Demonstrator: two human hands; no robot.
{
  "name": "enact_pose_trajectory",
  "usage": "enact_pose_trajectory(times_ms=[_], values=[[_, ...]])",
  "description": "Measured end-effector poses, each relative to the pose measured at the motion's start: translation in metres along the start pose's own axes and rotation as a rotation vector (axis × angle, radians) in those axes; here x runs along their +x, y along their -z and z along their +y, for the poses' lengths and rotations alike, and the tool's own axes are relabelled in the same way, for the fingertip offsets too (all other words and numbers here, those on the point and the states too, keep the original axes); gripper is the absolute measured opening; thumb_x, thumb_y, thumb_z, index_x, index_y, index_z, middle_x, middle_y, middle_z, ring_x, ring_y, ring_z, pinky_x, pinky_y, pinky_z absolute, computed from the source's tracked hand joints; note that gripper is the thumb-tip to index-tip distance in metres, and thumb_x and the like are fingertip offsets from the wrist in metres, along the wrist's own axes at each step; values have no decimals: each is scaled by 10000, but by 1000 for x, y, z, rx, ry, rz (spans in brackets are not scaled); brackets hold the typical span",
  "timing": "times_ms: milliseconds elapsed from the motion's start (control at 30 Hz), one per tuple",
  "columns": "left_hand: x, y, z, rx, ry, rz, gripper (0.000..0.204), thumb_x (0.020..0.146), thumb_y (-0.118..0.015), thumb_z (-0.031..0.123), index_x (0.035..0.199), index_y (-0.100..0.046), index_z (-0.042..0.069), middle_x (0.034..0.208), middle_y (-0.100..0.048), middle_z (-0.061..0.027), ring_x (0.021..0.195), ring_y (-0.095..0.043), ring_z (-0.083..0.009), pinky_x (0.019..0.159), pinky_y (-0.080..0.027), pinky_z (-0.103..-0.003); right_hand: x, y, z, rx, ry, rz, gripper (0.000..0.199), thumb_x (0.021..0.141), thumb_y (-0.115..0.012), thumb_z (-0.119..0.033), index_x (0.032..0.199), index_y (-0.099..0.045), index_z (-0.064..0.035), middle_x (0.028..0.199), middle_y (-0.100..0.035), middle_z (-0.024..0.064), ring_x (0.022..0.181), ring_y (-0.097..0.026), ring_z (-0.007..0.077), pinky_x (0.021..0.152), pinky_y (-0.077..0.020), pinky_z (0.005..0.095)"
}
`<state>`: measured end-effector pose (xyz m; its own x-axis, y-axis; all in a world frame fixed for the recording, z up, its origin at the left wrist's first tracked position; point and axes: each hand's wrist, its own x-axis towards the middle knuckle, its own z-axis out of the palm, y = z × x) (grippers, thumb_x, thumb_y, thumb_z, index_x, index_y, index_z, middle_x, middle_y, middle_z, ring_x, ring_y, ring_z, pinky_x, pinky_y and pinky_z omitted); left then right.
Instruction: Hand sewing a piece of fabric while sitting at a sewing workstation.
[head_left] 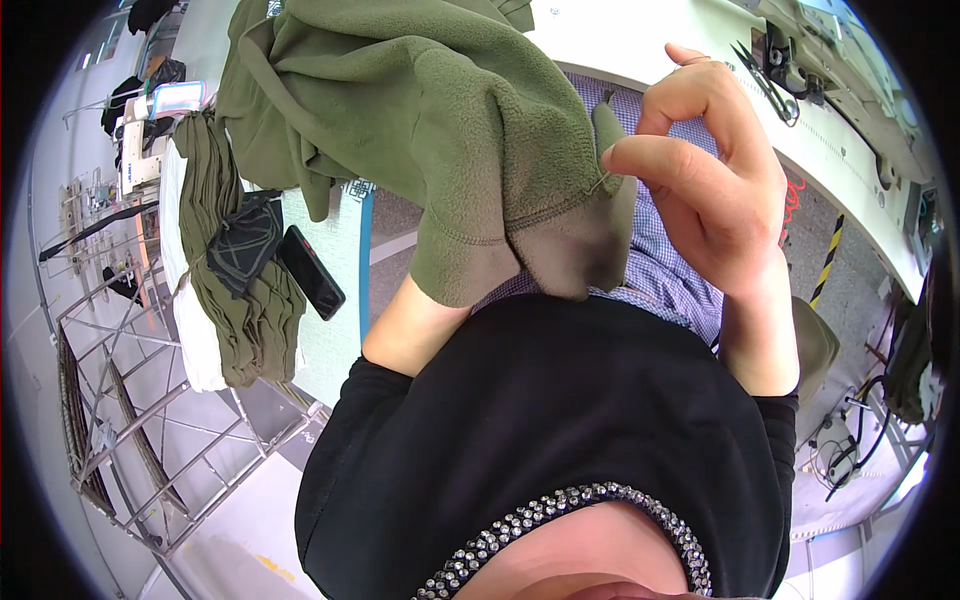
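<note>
An olive-green fleece garment (400, 120) spreads over the white table and hangs down to my lap. My left forearm goes into a stitched tubular part of it, and the fleece hides that hand. At the garment's right edge, my right hand (715, 165) is closed in a pinch, with thumb and forefinger together beside a seam (560, 212). A thin loose thread (599, 184) shows at the seam end by these fingertips. The other fingers are bent, one standing out. Below, a checked purple-blue cloth (660, 250) covers my lap.
Black scissors (768, 85) lie beside a sewing machine (840, 70) at right. To the left are stacked olive fabric pieces (250, 330), a dark folded cloth (245, 240) and a phone (312, 272). A metal rack frame (150, 450) stands lower left.
</note>
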<state>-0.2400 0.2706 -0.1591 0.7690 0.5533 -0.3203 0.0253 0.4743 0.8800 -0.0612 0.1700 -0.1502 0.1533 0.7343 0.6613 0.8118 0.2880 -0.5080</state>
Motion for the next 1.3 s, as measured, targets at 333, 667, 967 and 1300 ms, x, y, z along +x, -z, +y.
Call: enact_pose_trajectory(times_ms=[333,667,967,1300], values=[[-2,0,0,42,-37,-62,432,998,-471,249,1370,-405,39,1326,-496,-102,1198,-505,-201,1020,-427,-331,2,0,-3,-38,34,6,218,587,-666,-4,796,-667,-65,768,-519,34,761,-558,200,941,-444,533],[-1,-3,1,-196,43,-57,460,972,-530,260,1370,-416,61,1312,-519,-99,1169,-533,-194,995,-436,-343,-1,0,-2,17,20,-12,214,588,-659,-1,794,-668,-62,769,-517,33,761,-556,204,945,-437,534],[1,-6,2,-106,8,-65,460,999,-458,309,1367,-410,38,1335,-496,-115,1199,-509,-207,1024,-424,-332,1,-6,-5,292,-105,-118,148,740,-617,59,858,-633,-29,800,-515,68,760,-529,218,863,-443,392],[5,0,-1,-110,-27,-111,450,1000,-469,288,1375,-397,49,1338,-491,-102,1200,-500,-193,1028,-411,-339,4,-5,-8,320,-151,-179,113,781,-553,56,867,-519,-9,889,-526,95,848,-502,213,780,-398,294]])
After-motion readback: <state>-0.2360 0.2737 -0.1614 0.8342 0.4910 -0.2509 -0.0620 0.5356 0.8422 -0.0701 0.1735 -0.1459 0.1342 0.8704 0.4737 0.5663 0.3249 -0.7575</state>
